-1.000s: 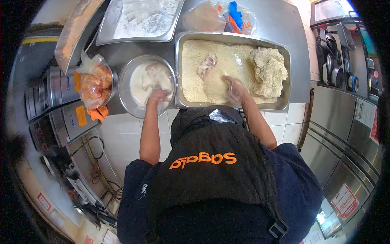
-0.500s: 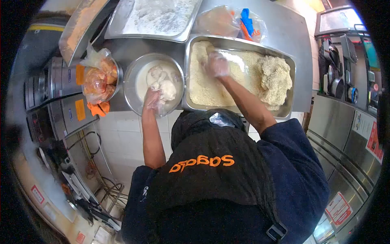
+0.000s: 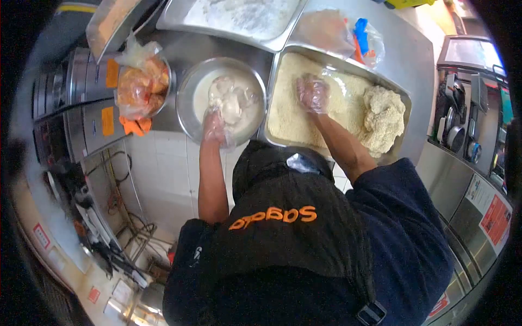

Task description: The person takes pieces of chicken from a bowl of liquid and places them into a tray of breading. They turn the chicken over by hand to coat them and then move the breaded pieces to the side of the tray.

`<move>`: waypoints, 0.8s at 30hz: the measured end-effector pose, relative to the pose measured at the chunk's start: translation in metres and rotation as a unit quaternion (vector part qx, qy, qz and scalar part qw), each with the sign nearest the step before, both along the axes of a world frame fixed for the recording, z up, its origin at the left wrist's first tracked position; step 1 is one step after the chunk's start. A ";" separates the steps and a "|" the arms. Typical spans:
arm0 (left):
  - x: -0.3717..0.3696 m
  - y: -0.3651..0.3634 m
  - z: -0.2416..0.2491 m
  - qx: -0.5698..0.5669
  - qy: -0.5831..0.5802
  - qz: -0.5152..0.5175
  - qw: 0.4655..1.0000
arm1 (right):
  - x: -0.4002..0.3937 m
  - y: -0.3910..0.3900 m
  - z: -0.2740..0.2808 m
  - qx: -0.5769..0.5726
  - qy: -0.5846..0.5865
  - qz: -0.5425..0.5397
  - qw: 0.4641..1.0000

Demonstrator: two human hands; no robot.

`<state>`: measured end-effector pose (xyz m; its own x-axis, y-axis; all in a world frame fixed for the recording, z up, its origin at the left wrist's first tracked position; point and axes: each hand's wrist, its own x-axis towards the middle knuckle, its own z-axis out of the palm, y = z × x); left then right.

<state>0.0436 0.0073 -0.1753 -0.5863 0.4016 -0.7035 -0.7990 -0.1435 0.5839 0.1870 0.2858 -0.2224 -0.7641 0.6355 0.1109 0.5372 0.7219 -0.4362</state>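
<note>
A round metal bowl [image 3: 181, 103] of milky white batter holds several pale, batter-coated pieces of what looks like raw chicken [image 3: 232, 107]. My left hand [image 3: 214, 128], in a thin clear plastic glove, reaches over the bowl's near side. Its fingers are closed at the edge of a coated piece, and their tips are partly hidden by batter. To the right is a deep metal tray [image 3: 278, 142] of pale yellow breadcrumbs [image 3: 291, 117]. My right hand [image 3: 312, 93], also gloved, lies palm down on the crumbs with its fingers stretched out, and no piece shows in it.
Clumped crumbs [image 3: 383, 117] are heaped at the tray's right end. Behind the bowl stands a tray of white flour [image 3: 234, 16]. A bag of orange-red marinated pieces [image 3: 142, 84] sits in a container at left. Clear plastic bags [image 3: 326, 32] lie at the back right.
My right hand, blurred by motion before, now rests on the crumbs nearer the tray's middle. My left hand stays at the coated pieces in the bowl. The whole view has shifted slightly.
</note>
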 end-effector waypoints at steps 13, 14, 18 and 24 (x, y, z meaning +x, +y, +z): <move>0.000 0.005 0.045 -0.028 0.128 -0.078 0.988 | 0.000 -0.041 0.038 0.037 -0.219 -0.026 0.975; -0.005 0.009 0.038 -0.035 0.089 -0.042 0.995 | -0.006 -0.034 0.038 0.025 -0.230 -0.017 0.973; -0.022 -0.013 -0.019 -0.073 0.016 0.024 0.997 | 0.006 0.013 0.036 -0.256 -0.370 0.051 0.891; -0.004 -0.005 0.012 -0.022 -0.093 -0.009 0.995 | 0.068 0.017 0.024 -0.423 -0.207 0.086 0.878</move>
<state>0.0393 0.0023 -0.1633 -0.4381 0.3772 -0.8160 -0.8957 -0.1065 0.4317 0.2553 0.3027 -0.1986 -0.7208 0.2279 -0.6546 0.6904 0.3195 -0.6490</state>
